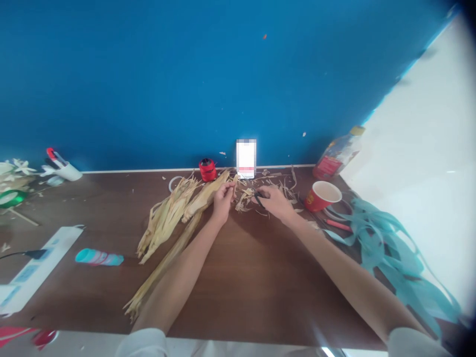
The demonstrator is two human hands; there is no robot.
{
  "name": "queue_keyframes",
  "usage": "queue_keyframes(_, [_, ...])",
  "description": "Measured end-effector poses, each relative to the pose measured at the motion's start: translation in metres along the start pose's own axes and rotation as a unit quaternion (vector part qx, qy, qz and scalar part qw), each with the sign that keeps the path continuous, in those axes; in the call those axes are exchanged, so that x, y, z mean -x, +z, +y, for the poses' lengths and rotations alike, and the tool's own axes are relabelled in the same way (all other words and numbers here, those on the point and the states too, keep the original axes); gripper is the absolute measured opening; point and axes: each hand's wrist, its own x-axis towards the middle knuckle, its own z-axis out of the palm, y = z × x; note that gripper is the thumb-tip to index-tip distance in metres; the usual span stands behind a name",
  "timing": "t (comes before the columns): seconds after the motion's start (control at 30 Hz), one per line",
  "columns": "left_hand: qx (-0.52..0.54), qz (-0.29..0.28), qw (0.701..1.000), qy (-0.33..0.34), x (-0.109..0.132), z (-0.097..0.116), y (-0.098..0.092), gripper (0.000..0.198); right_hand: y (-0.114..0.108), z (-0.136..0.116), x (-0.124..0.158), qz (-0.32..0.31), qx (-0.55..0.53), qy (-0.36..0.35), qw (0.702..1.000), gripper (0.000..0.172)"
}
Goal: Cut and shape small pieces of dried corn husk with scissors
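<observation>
My left hand is closed in a pinch on a small strip of dried corn husk. A pair of black-handled scissors is in my right hand, with the fingers wrapped round the handles. The blades are too small and blurred to make out. Between and behind my hands lies a heap of husk scraps. Left of my left hand, long pale corn husks are spread on the brown table; my left forearm passes over part of them.
Against the blue wall stand a phone and a red spool. To the right are a red paper cup, a bottle and teal ribbon. A power strip and a light-blue roll lie left.
</observation>
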Motion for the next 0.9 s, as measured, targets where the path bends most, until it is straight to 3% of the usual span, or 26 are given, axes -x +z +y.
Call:
queue_keyframes(0.07, [-0.005, -0.006, 1.0, -0.005, 0.001, 0.002, 0.001, 0.035, -0.013, -0.006, -0.001, -0.032, 0.022, 0.018, 0.999, 0.026])
queue_keyframes(0.17, [0.006, -0.019, 1.0, -0.019, 0.004, 0.007, 0.002, 0.039, -0.03, -0.014, -0.001, -0.134, 0.049, 0.075, 0.987, 0.028])
queue_keyframes(0.47, [0.028, -0.075, 0.996, -0.029, 0.008, 0.015, 0.002, 0.044, -0.059, -0.027, 0.0, -0.254, 0.015, 0.109, 0.961, 0.033])
queue_keyframes(0.63, [0.017, -0.12, 0.992, -0.025, 0.01, 0.017, 0.004, 0.051, -0.062, -0.033, 0.002, -0.265, 0.019, 0.133, 0.955, 0.036])
queue_keyframes(0.9, [-0.02, -0.171, 0.985, -0.013, 0.014, 0.022, 0.006, 0.047, -0.056, -0.022, -0.002, -0.253, 0.023, 0.119, 0.96, 0.035])
